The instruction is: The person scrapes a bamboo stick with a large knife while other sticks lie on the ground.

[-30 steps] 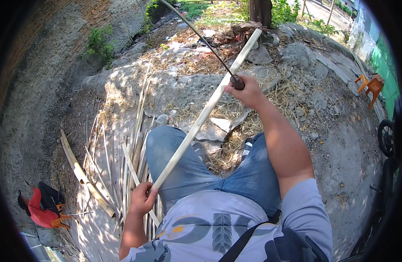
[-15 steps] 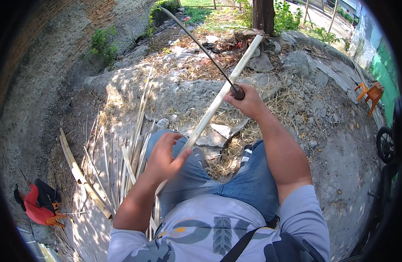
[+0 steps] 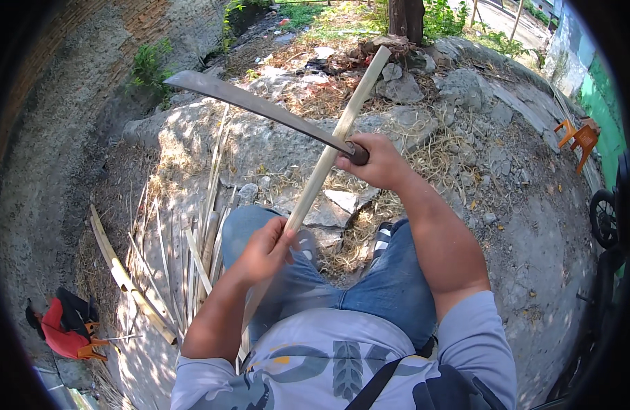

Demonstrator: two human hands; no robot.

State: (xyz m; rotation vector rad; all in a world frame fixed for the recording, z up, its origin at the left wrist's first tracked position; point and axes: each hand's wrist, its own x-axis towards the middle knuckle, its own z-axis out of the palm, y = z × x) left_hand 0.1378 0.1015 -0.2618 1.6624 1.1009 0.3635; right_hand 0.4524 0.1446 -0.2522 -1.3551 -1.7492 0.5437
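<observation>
A long pale bamboo strip (image 3: 319, 171) slants across my left thigh, its far end pointing toward the tree post. My left hand (image 3: 265, 249) is closed around its lower part, just above the knee. In my right hand (image 3: 378, 162) is the dark handle of a machete (image 3: 253, 107). The broad blade reaches to the upper left and crosses the strip near the handle, its flat side showing. Whether blade and strip touch I cannot tell. The strip's near end runs under my left forearm and is partly hidden.
Several cut bamboo strips (image 3: 209, 236) lie to my left, beside a thicker split bamboo piece (image 3: 127, 277). A concrete slab (image 3: 260, 140) and shavings (image 3: 458, 154) are in front. A person in red (image 3: 60, 331) sits far left. An orange chair (image 3: 580, 140) and a wheel (image 3: 604, 222) are at right.
My left hand, loosely spread before, has closed around the strip. The machete has swung down to the left, turning its flat side into view. The strip's far end has shifted slightly left.
</observation>
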